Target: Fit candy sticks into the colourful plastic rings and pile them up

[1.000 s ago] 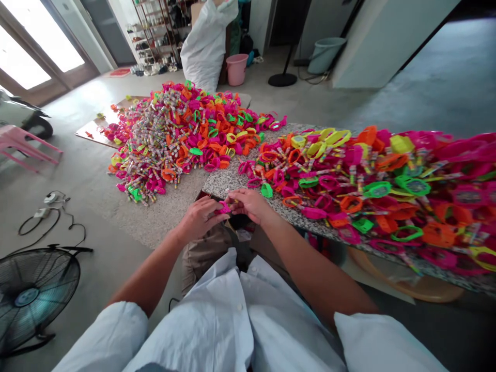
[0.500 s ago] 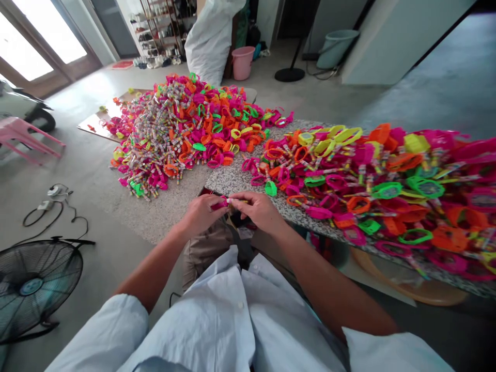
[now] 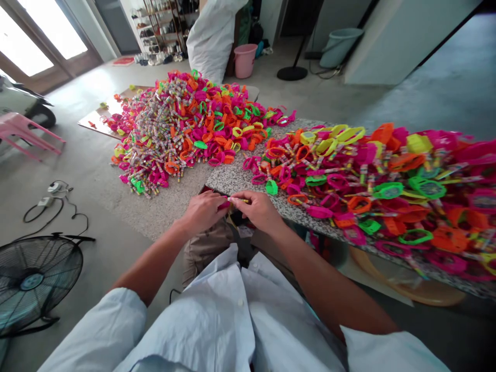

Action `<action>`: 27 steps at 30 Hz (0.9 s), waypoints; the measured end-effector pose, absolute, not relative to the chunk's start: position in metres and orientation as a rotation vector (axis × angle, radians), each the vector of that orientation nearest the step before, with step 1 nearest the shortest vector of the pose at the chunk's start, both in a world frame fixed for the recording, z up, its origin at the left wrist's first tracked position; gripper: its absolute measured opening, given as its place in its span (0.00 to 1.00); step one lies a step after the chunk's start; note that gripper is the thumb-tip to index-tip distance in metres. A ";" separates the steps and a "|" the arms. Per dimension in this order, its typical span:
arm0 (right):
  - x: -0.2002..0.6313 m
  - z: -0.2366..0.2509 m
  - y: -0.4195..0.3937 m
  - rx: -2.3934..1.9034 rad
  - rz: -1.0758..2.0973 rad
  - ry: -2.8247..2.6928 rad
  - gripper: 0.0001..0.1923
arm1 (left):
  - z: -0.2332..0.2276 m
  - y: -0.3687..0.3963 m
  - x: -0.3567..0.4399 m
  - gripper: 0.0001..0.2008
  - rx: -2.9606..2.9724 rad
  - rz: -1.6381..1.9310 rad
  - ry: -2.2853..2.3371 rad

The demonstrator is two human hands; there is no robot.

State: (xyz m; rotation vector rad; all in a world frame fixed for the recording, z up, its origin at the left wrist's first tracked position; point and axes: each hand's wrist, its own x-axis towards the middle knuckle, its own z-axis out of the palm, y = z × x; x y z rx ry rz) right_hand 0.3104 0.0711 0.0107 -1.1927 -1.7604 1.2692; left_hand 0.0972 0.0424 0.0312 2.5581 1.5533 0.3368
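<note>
Pink toy piece (image 3: 223, 205) sits pinched between the fingertips of both hands, just off the near corner of the granite counter (image 3: 232, 178) and above the person's lap. Left hand (image 3: 204, 210) closes its fingers around the pink part from the left side. Right hand (image 3: 258, 208) meets it from the right, thumb and forefinger narrowed on a small whitish tube (image 3: 237, 199) that touches the pink piece; how the two parts join is too small to tell. Both forearms reach forward out of pale blue sleeves.

On the counter to the right lies a broad heap of plastic toy bands (image 3: 372, 181) in pink, orange, green and yellow, mixed with thin striped tubes. One loose green band (image 3: 272, 187) lies near the right hand, at the edge of that heap. Beyond the counter's corner, on a low board on the floor, a second, larger pile (image 3: 182, 129) of the same bands and tubes spreads out.

On the floor at left stands a fan (image 3: 33, 281), with a cable and plug (image 3: 52, 199) nearby. Farther back are a pink bucket (image 3: 245, 60), a white sack (image 3: 215, 36) and a pink stool (image 3: 23, 137)
</note>
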 end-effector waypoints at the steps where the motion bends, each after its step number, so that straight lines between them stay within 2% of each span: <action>1: 0.310 0.012 0.071 -1.190 1.241 -1.784 0.18 | 0.031 0.043 0.097 0.12 2.559 0.341 1.544; 16: 0.311 0.022 0.061 -1.149 0.849 -2.024 0.10 | 0.035 0.044 0.104 0.14 2.581 0.326 1.572; 22: 0.314 0.028 0.066 -1.182 0.902 -2.064 0.12 | 0.030 0.044 0.103 0.14 2.583 0.429 1.544; 27: 0.317 0.031 0.074 -1.220 1.155 -1.993 0.14 | 0.023 0.043 0.103 0.14 2.561 0.560 1.481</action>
